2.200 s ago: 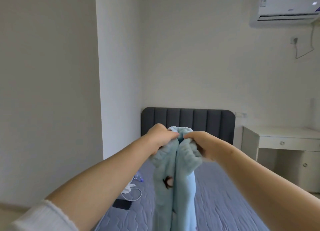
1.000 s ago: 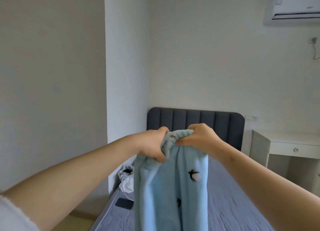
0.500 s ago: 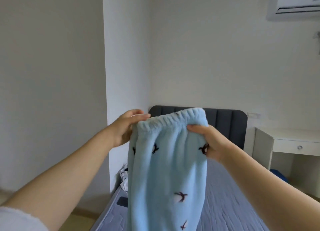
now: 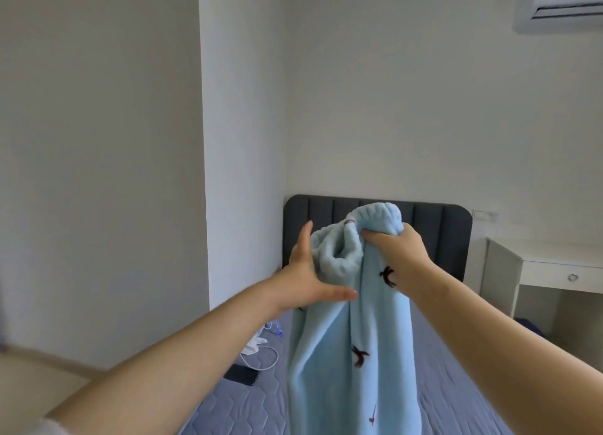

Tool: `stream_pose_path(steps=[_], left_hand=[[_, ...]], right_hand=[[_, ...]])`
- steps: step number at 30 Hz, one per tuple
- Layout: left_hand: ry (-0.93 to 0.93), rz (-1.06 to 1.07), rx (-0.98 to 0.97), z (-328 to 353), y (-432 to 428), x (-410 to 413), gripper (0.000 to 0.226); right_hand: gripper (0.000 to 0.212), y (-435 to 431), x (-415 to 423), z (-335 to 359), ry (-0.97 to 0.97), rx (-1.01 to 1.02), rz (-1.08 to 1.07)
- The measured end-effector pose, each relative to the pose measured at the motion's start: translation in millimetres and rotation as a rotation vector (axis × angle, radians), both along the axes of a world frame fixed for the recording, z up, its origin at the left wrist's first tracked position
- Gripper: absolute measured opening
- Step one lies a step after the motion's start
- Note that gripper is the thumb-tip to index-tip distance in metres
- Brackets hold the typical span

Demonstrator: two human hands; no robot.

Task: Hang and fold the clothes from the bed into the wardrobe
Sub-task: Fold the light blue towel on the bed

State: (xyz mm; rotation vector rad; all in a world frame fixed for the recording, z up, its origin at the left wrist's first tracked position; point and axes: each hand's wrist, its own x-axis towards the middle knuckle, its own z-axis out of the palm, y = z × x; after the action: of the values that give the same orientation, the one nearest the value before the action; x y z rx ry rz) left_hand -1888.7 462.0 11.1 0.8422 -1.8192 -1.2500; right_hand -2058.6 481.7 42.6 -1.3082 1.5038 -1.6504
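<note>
Right grip (image 4: 396, 243) clamps the bunched waistband of the blue trousers (image 4: 352, 353). Left grip (image 4: 306, 281), fingers spread wide, touches the fabric at its 9 o'clock side. The trousers hang above the bed (image 4: 456, 395), not yet folded or hung. The wardrobe is out of view.

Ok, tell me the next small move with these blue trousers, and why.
Probably close the left hand on the waistband too. The right hand grips the blue fleece trousers by their bunched top, while the left hand lies open against the fabric, so mostly one hand carries them above the bed; two grips could spread them flat.
</note>
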Motion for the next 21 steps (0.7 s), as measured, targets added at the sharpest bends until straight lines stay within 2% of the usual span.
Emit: stream_pose_path(steps=[2, 3, 5, 7, 8, 11, 14, 16, 17, 18, 20, 21], left_hand=[[0.252, 0.081, 0.247, -2.9, -9.1, 1.4, 0.098], [0.293, 0.137, 0.306, 4.5, -15.2, 4.6, 0.084], [0.308, 0.132, 0.313, 19.1, -21.1, 18.9, 0.054], [0.340, 0.061, 0.312, 16.9, -20.6, 28.7, 0.027], [0.281, 0.045, 0.324, 14.2, -19.1, 28.2, 0.022], [-0.034, 0.002, 0.380, 5.3, -17.8, 33.9, 0.041], [0.037, -0.175, 0.366, 8.9, -24.7, 50.2, 0.033], [0.086, -0.211, 0.425, 10.4, -29.3, 53.4, 0.029], [-0.002, -0.138, 0.412, 6.8, -34.4, 50.8, 0.027], [-0.175, -0.030, 0.337, 2.2, -41.7, 47.5, 0.024], [-0.558, 0.216, 0.163, -7.7, -58.6, 40.7, 0.020], [-0.653, 0.297, 0.120, -11.8, -66.2, 35.7, 0.022]], right_hand=[[0.016, 2.5, -4.7, -2.7, -0.023, 0.005, 0.043], [0.022, 4.1, -10.7, -2.7, -0.054, 0.023, 0.096], [0.039, 9.5, -23.8, 0.3, -0.131, 0.112, 0.289], [0.044, 15.1, -31.8, 4.3, -0.190, 0.243, 0.502], [0.042, 16.6, -33.7, 5.2, -0.190, 0.306, 0.570], [0.045, 22.0, -40.9, 0.9, -0.116, 0.385, 0.702], [0.064, 26.0, -54.3, -6.2, -0.224, 0.324, 0.845], [0.065, 21.4, -59.4, -10.6, -0.250, 0.359, 0.879], [0.063, 15.9, -58.8, -13.8, -0.202, 0.419, 0.857], [0.058, 8.2, -55.9, -18.8, -0.103, 0.493, 0.787], [0.043, -11.0, -45.4, -33.9, 0.219, 0.565, 0.475], [0.035, -22.5, -41.2, -42.9, 0.379, 0.544, 0.293]])
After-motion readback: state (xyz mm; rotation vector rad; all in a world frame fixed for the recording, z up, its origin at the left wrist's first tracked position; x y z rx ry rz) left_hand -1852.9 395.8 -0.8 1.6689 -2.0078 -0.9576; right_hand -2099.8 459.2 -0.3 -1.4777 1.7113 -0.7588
